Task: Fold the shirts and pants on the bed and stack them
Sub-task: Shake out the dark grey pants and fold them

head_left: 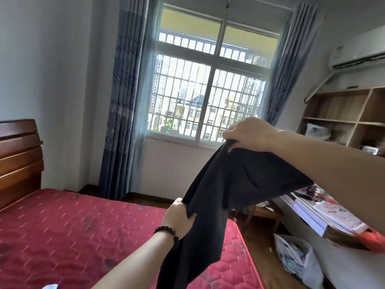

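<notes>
A dark grey garment (225, 190) hangs in the air above the right part of the red quilted mattress (68, 232). My right hand (248, 132) grips its upper edge, raised in front of the window. Lower down, my left hand (179, 217), with a bead bracelet at the wrist, grips a bunched fold of the same garment. The cloth is stretched between the two hands and its lower end drops out of the bottom of the view. A bit of pale cloth (51, 286) shows at the bottom edge.
A wooden headboard (18, 157) stands at the left. Blue curtains (123, 113) frame a barred window (208, 84). On the right are a wooden shelf unit (341, 113), a cluttered desk (325, 213) and a plastic bag (298, 259) on the wooden floor.
</notes>
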Motion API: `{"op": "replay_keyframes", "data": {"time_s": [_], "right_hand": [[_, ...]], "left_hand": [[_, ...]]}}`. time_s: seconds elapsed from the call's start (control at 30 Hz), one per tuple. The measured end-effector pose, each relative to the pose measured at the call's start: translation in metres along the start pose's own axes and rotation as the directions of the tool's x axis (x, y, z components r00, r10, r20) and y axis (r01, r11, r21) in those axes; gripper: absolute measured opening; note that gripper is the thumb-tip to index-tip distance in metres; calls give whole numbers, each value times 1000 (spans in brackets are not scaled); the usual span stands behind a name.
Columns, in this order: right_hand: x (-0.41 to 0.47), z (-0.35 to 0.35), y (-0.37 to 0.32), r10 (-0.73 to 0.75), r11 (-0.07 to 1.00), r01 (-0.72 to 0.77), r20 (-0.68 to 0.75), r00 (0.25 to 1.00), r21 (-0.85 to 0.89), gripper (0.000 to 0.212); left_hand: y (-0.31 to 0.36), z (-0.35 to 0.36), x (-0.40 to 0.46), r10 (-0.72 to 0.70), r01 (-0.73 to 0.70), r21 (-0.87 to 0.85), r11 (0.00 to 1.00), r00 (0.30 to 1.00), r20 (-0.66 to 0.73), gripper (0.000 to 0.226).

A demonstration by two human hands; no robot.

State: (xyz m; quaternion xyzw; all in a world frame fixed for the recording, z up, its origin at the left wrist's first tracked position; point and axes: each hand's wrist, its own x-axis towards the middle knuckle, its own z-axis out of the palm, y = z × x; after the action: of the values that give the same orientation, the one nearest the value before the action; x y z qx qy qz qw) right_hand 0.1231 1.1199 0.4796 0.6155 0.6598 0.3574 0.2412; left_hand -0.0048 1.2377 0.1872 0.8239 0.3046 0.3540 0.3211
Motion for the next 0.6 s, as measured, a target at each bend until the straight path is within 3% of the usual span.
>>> {"op": "replay_keyframes", "data": {"time_s": [0.1, 0.23, 0.33, 0.4, 0.6], "right_hand": [[-16, 5, 5, 20, 988, -20, 1, 1000, 155, 24], [-48, 23, 9, 4, 953, 22, -87, 996, 301, 21], [-76, 42, 16, -27, 981, 36, -48, 998, 190, 24], [-91, 54, 22, -7, 989, 12, -36, 999, 145, 18], [-131, 91, 43, 217, 914, -203, 2, 976, 351, 7]], "left_hand": [[-12, 25, 1, -200, 200, 15, 980, 974, 105, 30], [-29, 39, 4, -281, 274, 88, 958, 956, 88, 28], [-34, 20, 18, -263, 263, 99, 960, 965, -8, 18], [-35, -4, 29, -241, 243, 8, 970, 963, -118, 17], [-18, -66, 53, -77, 71, -32, 997, 964, -255, 11]]}}
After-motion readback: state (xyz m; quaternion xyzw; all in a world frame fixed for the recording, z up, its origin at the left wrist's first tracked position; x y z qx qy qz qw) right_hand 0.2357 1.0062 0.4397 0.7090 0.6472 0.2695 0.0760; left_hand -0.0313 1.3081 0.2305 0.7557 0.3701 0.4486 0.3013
